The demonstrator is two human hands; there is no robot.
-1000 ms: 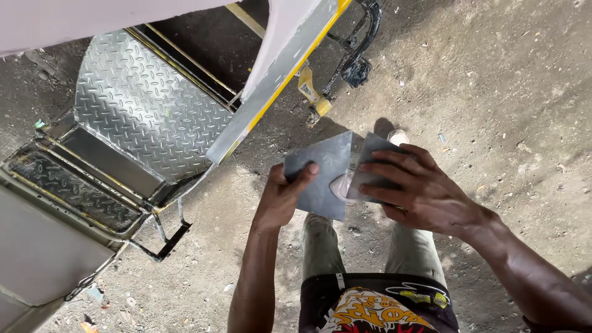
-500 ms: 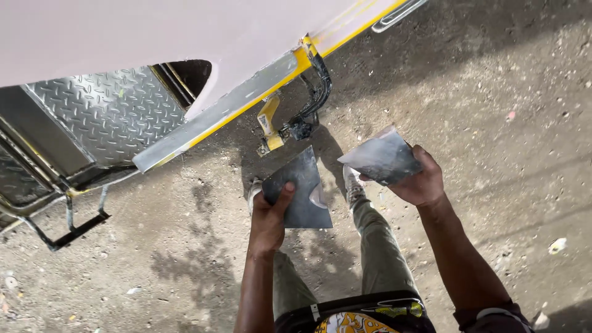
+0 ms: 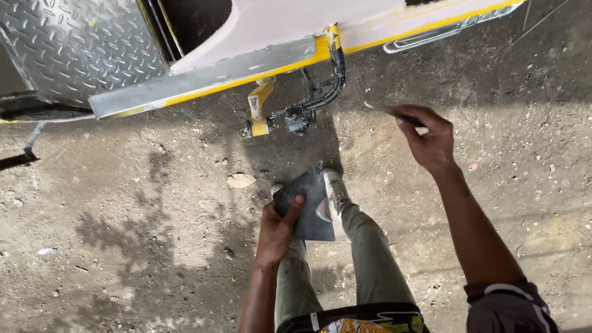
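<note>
My left hand (image 3: 279,227) grips a dark grey sanding sheet (image 3: 308,203) above my knees, thumb on its face. My right hand (image 3: 428,137) pinches a second, blurred sheet (image 3: 390,110) edge-on, near the vehicle's yellow-edged sill (image 3: 246,77), over the dirt floor (image 3: 142,234).

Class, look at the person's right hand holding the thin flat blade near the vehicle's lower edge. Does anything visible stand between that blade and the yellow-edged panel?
Nothing visible does. The right hand holds the blade just below the yellow-edged panel, with only bare ground between. The black pipe hangs off to the blade's left. The left hand holds a dark flat sheet lower down.
</note>
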